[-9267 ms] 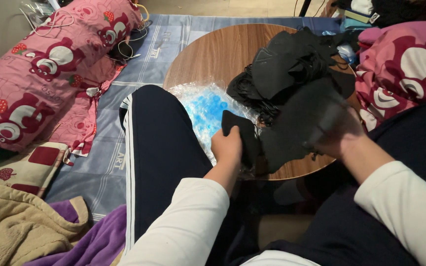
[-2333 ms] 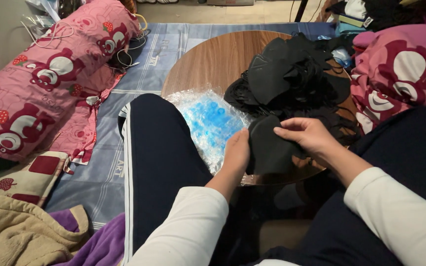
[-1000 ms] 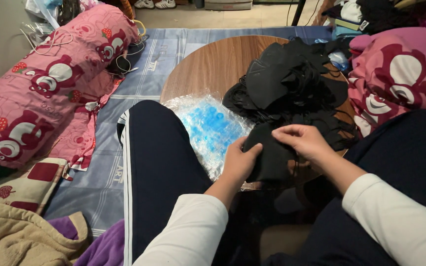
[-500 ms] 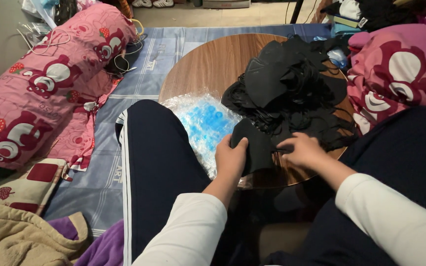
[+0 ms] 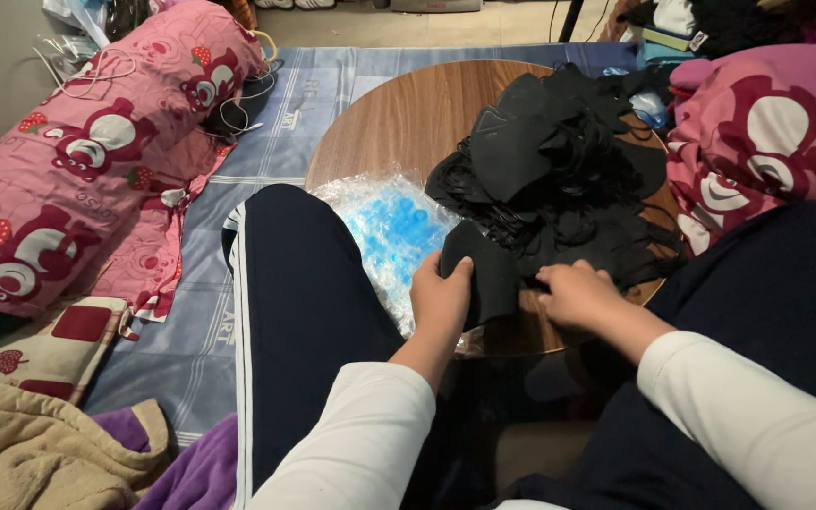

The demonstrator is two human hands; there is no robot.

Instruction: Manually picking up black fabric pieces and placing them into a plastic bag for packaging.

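Note:
A heap of black face masks (image 5: 559, 161) with tangled ear loops lies on a round wooden table (image 5: 399, 118). My left hand (image 5: 438, 300) grips one black mask (image 5: 484, 274) at the table's near edge, thumb on top of it. My right hand (image 5: 573, 293) rests palm down on the near side of the heap, fingers curled on the masks beside the held one. A clear plastic bag of blue pieces (image 5: 389, 227) lies on the table just left of my left hand.
My dark trouser legs (image 5: 304, 312) flank the table. A long pink cartoon-print pillow (image 5: 87, 161) lies on the blue mat at left, cables on it. Pink bedding (image 5: 767, 142) is at right. A beige and purple blanket (image 5: 49, 453) sits at bottom left.
Both hands have come down from holding the mask up in front of me to the table edge. The right hand now presses on the heap instead of pinching the mask.

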